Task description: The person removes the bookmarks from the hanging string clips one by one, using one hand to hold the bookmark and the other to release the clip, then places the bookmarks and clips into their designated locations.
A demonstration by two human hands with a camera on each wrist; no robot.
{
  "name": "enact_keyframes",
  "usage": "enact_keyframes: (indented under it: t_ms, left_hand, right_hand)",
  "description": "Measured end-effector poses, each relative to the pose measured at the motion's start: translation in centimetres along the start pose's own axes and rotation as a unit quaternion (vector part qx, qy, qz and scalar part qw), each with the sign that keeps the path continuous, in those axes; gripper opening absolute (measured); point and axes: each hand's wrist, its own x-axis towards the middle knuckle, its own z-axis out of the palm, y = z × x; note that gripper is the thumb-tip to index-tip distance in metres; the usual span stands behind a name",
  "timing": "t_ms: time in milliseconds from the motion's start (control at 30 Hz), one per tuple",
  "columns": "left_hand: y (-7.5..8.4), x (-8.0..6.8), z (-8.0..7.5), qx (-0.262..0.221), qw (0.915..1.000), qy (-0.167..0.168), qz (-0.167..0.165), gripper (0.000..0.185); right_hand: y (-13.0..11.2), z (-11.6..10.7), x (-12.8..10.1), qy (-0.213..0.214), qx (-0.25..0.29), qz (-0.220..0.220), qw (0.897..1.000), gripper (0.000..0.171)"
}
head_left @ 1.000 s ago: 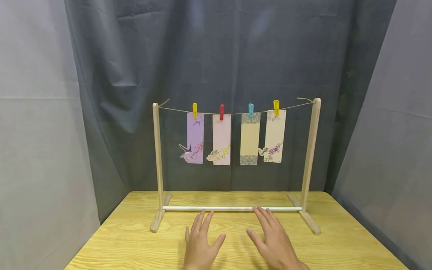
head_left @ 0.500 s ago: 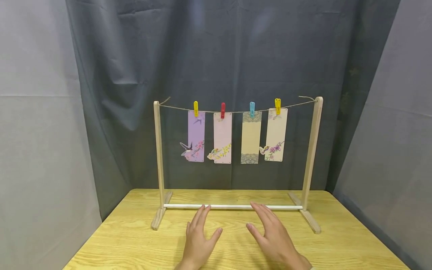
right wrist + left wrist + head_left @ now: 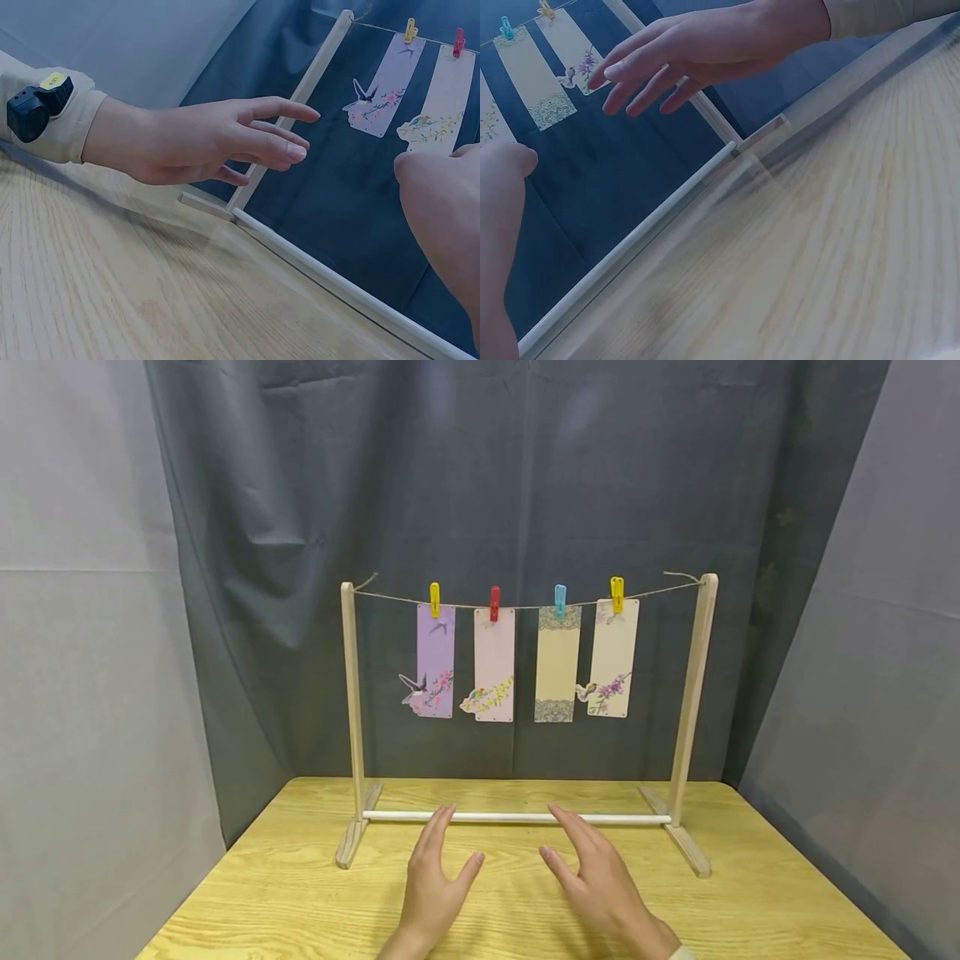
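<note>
Left hand [image 3: 431, 881] and right hand [image 3: 596, 881] hover above wooden table [image 3: 750, 902], fingers relaxed, grasping nothing, fingertips near white rod [image 3: 510, 817] of wooden rack [image 3: 693, 693]. Four bookmarks [image 3: 495, 664], four pegs [image 3: 559, 601] on string.

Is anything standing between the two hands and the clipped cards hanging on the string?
Nothing visible blocks them. The left hand and right hand hover above the table; the white rod lies low, below the cards.
</note>
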Motion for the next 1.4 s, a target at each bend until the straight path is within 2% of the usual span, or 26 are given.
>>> enact_keyframes:
  t_ms: [300, 567, 767, 1000, 1133, 1400]
  left_hand:
    - [-0.2, 0.3, -0.6, -0.039, 0.9973, -0.007, -0.062, 0.078]
    - [-0.9, 0.9, -1.6, -0.054, 0.9962, -0.009, -0.068, 0.077]
    - [-0.7, 1.8, -2.5, -0.062, 0.9932, 0.004, -0.098, 0.079]
    - [-0.3, 3.3, -2.8, -0.066, 0.9935, 0.007, -0.092, 0.08]
    - [-0.1, 4.0, -3.2, -0.067, 0.9927, 0.012, -0.1, 0.08]
    - [-0.8, 5.3, -4.4, -0.055, 0.9916, 0.021, -0.115, 0.081]
  right_hand:
    - [0.1, -0.3, 0.9, -0.024, 0.076, 0.028, 0.996, 0.056]
    - [-0.1, -0.8, 1.8, -0.017, 0.125, 0.057, 0.99, 0.053]
    - [-0.2, -0.9, 2.3, -0.017, 0.129, 0.051, 0.99, 0.055]
    - [-0.2, -1.8, 3.2, -0.013, 0.13, 0.04, 0.991, 0.055]
    - [-0.5, -2.0, 3.8, -0.018, 0.13, 0.027, 0.991, 0.055]
    - [-1.1, -2.3, 4.8, -0.019, 0.14, 0.021, 0.99, 0.056]
